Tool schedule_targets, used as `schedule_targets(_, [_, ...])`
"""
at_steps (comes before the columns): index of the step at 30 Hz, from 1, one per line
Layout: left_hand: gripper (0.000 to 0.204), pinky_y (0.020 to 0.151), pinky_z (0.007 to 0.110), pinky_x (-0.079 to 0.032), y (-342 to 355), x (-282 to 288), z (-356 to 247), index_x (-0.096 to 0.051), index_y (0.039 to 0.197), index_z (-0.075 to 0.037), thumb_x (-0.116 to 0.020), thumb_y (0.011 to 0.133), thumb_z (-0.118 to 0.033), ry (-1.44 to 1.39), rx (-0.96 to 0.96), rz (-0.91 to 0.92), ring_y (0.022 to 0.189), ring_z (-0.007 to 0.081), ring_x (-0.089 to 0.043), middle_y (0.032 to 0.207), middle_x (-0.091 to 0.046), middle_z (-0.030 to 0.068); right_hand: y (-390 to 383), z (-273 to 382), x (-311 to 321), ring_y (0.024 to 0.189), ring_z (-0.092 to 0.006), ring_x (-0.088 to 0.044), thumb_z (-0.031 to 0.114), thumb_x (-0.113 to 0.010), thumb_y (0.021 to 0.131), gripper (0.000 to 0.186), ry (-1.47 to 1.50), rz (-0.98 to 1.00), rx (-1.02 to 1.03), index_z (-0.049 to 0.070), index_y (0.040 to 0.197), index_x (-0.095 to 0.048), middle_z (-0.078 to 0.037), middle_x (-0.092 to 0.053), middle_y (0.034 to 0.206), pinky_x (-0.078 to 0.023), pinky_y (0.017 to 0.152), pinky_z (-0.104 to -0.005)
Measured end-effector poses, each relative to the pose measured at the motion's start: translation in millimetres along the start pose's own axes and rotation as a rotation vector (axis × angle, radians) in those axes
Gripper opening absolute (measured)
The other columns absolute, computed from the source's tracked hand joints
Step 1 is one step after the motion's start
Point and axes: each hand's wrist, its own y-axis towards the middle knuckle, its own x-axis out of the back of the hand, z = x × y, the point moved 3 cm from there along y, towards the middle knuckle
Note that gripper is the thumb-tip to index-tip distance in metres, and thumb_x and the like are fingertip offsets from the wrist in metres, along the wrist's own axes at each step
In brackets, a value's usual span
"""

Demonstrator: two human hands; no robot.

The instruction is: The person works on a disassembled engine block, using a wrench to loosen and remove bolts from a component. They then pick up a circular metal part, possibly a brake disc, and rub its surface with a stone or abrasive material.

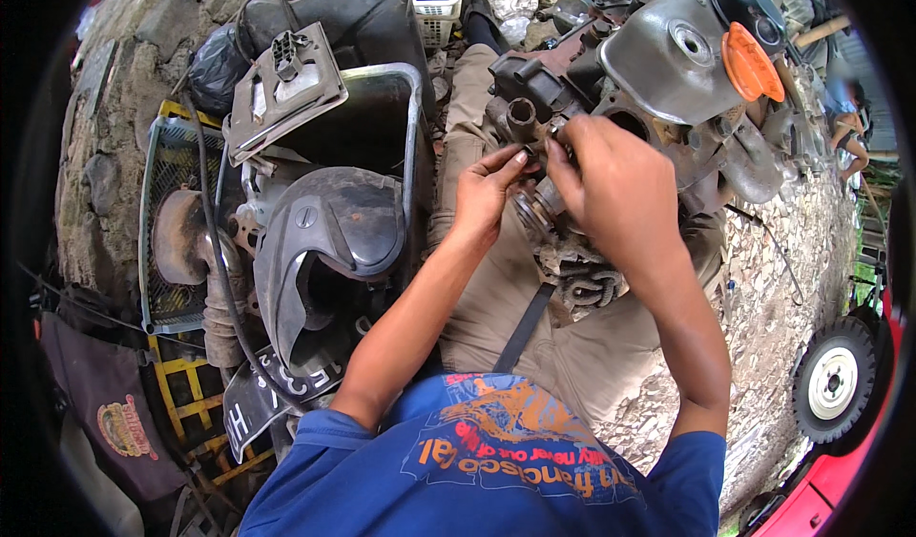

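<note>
My left hand point(485, 194) comes up from below with thumb and forefinger pinched together beside a greasy metal engine part. Just right of it, my right hand point(615, 189) is closed, its thumb and fingertips meeting over the same part. Whatever small piece lies between the fingertips is mostly hidden. A round tube opening point(521, 113) on the engine part rises just above the fingers. Below them shows a ringed metal shaft piece point(531, 215), partly covered by my right hand. A dark chain-like metal piece point(589, 284) lies lower, between my legs.
On the left stand a black helmet point(348, 222), a black bin point(420, 93), a plastic crate point(157, 279) and a rusty pipe point(221, 318). A silver tank point(658, 46) with an orange funnel-like piece point(751, 63) sits at upper right. A wheel point(833, 382) stands right; a person point(849, 122) is beyond.
</note>
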Motion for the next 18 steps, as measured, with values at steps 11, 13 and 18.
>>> schedule_targets(11, [0.029,0.075,0.027,-0.056,2.4,-6.6,-4.8,-0.062,0.116,0.011,-0.067,0.092,-0.004,0.090,-0.075,-0.103,0.088,0.0188,-0.070,0.100,-0.071,0.0150,-53.3,3.1,-4.3,0.066,-0.0273,-0.061,0.013,-0.069,0.085,0.014,0.084,-0.068,-0.217,0.005,0.082,-0.058,-0.010,-0.059,0.075,-0.049,0.058,-0.0376])
schedule_targets(13, [0.029,0.076,0.026,-0.056,1.3,-6.4,-9.3,-0.062,0.116,0.012,-0.066,0.091,-0.003,0.209,-0.129,-0.086,0.088,0.0180,-0.070,0.099,-0.071,0.0153,-61.4,3.5,-5.4,0.065,-0.0277,-0.061,0.012,-0.071,0.084,0.014,0.153,-0.085,-0.273,0.004,0.083,-0.059,-0.010,-0.060,0.075,-0.048,0.057,-0.0374])
schedule_targets(18, [0.030,0.082,0.030,-0.056,2.3,-3.2,-10.9,-0.063,0.115,0.014,-0.065,0.091,-0.004,0.288,-0.143,0.004,0.094,0.0199,-0.070,0.100,-0.072,0.0168,-82.2,-3.8,-10.4,0.069,-0.0274,-0.064,0.005,-0.073,0.082,0.015,0.227,-0.185,-0.368,0.002,0.093,-0.063,-0.011,-0.064,0.080,-0.050,0.061,-0.0358])
